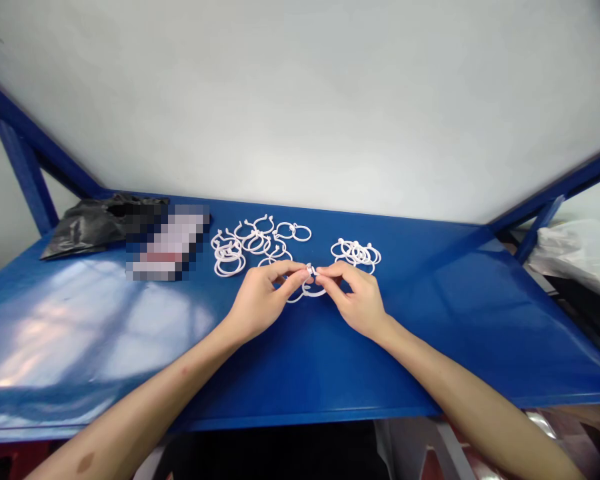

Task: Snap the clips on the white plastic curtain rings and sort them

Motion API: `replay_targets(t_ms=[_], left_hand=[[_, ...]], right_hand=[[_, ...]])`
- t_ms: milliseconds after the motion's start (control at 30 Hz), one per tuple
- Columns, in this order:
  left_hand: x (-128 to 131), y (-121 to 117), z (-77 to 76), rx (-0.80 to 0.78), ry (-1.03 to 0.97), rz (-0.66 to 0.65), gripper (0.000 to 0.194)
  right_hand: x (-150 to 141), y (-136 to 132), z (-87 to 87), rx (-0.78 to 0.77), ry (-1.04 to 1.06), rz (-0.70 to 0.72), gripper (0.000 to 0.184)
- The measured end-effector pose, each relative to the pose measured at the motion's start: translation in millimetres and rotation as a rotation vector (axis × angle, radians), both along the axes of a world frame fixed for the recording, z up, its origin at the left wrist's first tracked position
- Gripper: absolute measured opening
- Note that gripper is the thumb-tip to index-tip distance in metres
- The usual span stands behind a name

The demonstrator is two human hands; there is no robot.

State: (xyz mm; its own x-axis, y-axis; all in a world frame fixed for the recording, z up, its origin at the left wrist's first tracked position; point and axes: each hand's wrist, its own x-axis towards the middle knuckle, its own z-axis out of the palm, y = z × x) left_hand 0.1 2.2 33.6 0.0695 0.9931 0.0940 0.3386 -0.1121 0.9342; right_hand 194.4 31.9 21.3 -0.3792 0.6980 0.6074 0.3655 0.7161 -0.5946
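Between my two hands is a white plastic ring [316,294] with a small gap and clasp at its top. My left hand [264,297] pinches one end with thumb and forefinger; my right hand [356,298] pinches the other end. Another white ring, partly hidden, lies just behind and left of the held one. A loose spread of similar rings [257,241], several with their ends apart, lies beyond my left hand. Past my right hand sits a smaller overlapping pile of rings [356,253] that look closed.
All this is on a blue table [290,373] against a pale wall. A black plastic bag [90,227] and a pixelated, blurred-out item [170,243] lie at the left. Blue frame bars slope at both sides. A clear plastic bag [575,257] is at the far right.
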Motion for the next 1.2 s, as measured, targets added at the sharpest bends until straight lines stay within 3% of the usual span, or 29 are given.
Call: replay_targets(t_ms=[333,467,567,700,900,1200], left_hand=[[0.8,0.0,-0.1,0.03,-0.038,0.026,0.023],[-0.7,2.0,2.0,0.02,-0.173,0.063,0.03],[-2.2,1.5,4.3,0.01,-0.162,0.059,0.03],[-2.6,-0.5,3.2,0.04,-0.051,0.059,0.026],[2.6,-4.8,-5.1,0.175,0.017,0.114,0.021],[3.5,-7.4,-5.3,0.173,0.007,0.156,0.018]], right_hand=[[2.5,1.0,-0.4,0.098,-0.061,0.002,0.011],[2.4,-0.6,-1.4,-0.008,-0.013,-0.024,0.036],[2.3,-1.4,-3.0,-0.028,-0.021,-0.033,0.025],[1.8,-2.8,-4.4,0.068,-0.037,-0.021,0.012],[0.7,-5.9,-1.4,0.165,-0.059,-0.009,0.011],[-1.4,-6.1,0.6,0.225,-0.156,-0.023,0.015]])
